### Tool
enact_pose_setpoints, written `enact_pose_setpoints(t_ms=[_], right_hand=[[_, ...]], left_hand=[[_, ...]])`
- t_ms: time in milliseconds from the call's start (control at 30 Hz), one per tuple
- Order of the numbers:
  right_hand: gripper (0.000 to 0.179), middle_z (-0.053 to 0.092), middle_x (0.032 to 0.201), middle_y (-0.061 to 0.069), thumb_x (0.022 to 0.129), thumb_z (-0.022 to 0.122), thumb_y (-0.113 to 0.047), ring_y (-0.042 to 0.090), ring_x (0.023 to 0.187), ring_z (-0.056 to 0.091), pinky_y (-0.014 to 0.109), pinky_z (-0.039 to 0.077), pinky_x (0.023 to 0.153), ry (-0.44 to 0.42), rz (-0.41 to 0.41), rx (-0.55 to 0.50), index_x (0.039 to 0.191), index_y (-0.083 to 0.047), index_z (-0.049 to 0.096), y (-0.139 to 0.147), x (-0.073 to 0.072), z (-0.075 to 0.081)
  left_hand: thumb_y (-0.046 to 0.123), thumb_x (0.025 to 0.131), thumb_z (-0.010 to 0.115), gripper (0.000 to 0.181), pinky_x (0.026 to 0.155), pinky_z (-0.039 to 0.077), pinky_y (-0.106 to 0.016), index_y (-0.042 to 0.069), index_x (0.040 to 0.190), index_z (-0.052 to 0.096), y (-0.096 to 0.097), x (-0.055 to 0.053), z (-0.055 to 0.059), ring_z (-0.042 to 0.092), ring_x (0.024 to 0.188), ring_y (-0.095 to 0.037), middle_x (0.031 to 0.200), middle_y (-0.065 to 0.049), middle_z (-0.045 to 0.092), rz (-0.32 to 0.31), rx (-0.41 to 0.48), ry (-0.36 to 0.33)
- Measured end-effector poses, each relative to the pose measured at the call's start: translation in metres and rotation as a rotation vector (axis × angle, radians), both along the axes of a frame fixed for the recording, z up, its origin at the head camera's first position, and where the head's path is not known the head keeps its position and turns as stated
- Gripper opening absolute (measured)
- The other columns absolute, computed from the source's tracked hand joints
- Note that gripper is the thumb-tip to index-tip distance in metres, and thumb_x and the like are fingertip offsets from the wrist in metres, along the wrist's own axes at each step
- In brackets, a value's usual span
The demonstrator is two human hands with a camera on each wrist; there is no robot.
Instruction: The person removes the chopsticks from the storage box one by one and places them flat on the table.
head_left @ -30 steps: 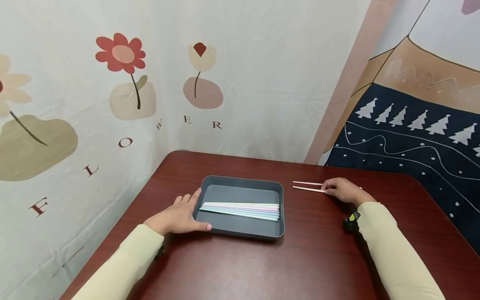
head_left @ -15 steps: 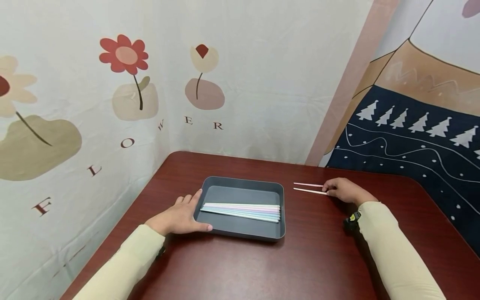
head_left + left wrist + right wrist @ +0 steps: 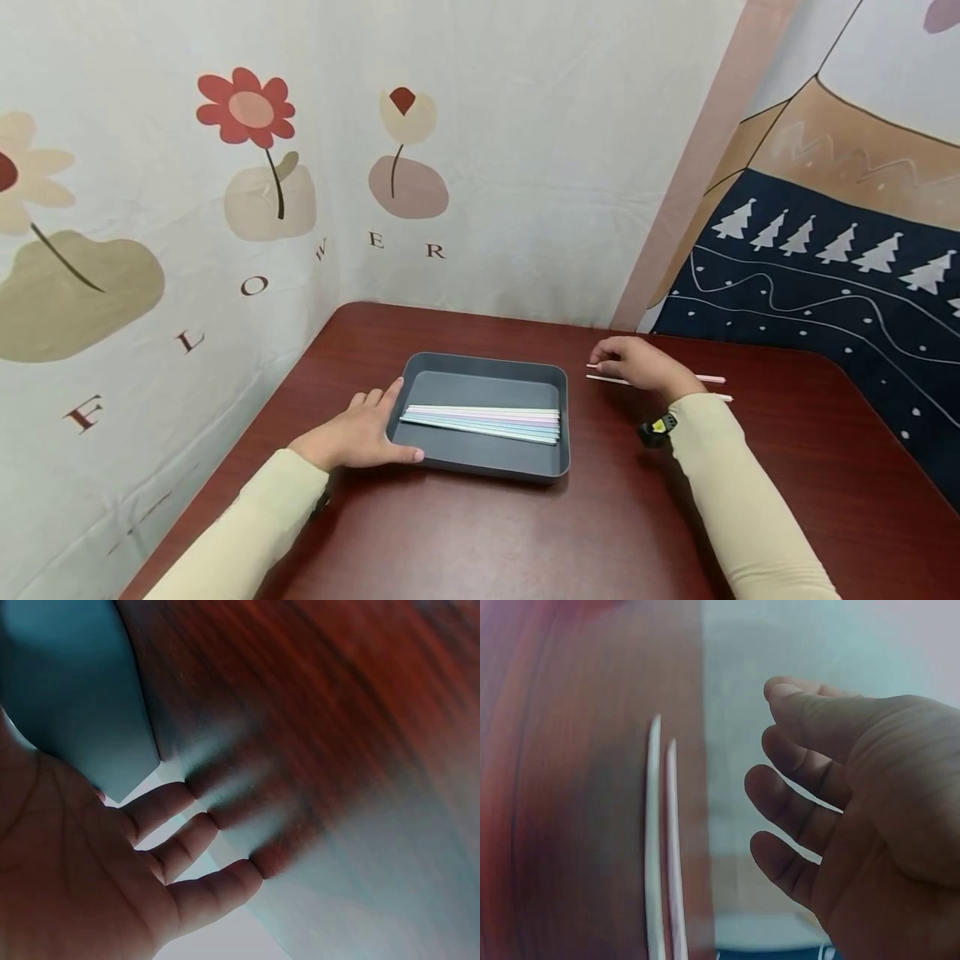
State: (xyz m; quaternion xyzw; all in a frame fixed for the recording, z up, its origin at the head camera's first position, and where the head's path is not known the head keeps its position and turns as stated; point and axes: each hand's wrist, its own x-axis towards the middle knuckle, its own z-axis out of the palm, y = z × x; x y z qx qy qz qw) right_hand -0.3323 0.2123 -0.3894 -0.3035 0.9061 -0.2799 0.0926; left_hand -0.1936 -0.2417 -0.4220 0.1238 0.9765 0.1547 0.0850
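A dark grey rectangular tray (image 3: 487, 385) rests on the table, holding a row of pastel chopsticks (image 3: 483, 422). My left hand (image 3: 363, 433) lies against the tray's left end, fingers spread, thumb along the near wall. In the left wrist view its other fingertips (image 3: 251, 871) reach the tabletop beside the tray. To the right of the tray lie a pink chopstick (image 3: 711, 379) and a whitish chopstick (image 3: 653, 847), side by side. My right hand (image 3: 636, 363) hovers over their thin ends with loosely bent fingers and nothing in them; it hides the middle of both.
The reddish-brown table (image 3: 480, 533) runs back to a pale curtain (image 3: 540, 167) printed with flowers. A dark blue cloth (image 3: 817, 292) with white trees hangs along the right side. A black device (image 3: 657, 429) is strapped at the right wrist.
My right hand has let go of the two chopsticks and moved left toward their thin ends, uncovering their thick ends. The left hand and the tray have stayed put.
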Motion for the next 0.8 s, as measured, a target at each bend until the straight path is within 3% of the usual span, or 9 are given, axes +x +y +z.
enact_pose_setpoints(t_ms=[300, 500, 800], right_hand=[[0.014, 0.068, 0.102, 0.001, 0.099, 0.062, -0.014, 0.019, 0.091, 0.059, 0.039, 0.049, 0.084, -0.018, 0.073, -0.077, 0.109, -0.014, 0.072, -0.054, 0.009, 0.007], [0.015, 0.068, 0.105, 0.006, 0.099, 0.062, -0.014, 0.019, 0.092, 0.058, 0.039, 0.048, 0.085, -0.046, 0.092, -0.12, 0.11, -0.008, 0.071, -0.085, 0.012, 0.01], [0.018, 0.066, 0.111, -0.001, 0.099, 0.062, -0.012, 0.016, 0.099, 0.058, 0.037, 0.048, 0.087, -0.067, 0.199, -0.145, 0.113, -0.005, 0.07, -0.132, 0.014, 0.004]], left_hand=[[0.085, 0.066, 0.065, 0.136, 0.095, 0.042, -0.056, 0.0, 0.158, 0.011, 0.0, 0.002, 0.002, 0.036, 0.128, -0.043, 0.142, -0.025, 0.04, 0.008, 0.004, -0.013], [0.085, 0.066, 0.065, 0.136, 0.095, 0.043, -0.056, 0.0, 0.158, 0.011, 0.001, 0.0, 0.003, 0.035, 0.128, -0.043, 0.144, -0.026, 0.039, 0.01, 0.001, -0.018], [0.084, 0.066, 0.065, 0.136, 0.095, 0.043, -0.056, -0.001, 0.157, 0.012, 0.0, 0.0, 0.002, 0.036, 0.127, -0.044, 0.143, -0.027, 0.039, 0.008, 0.008, -0.008]])
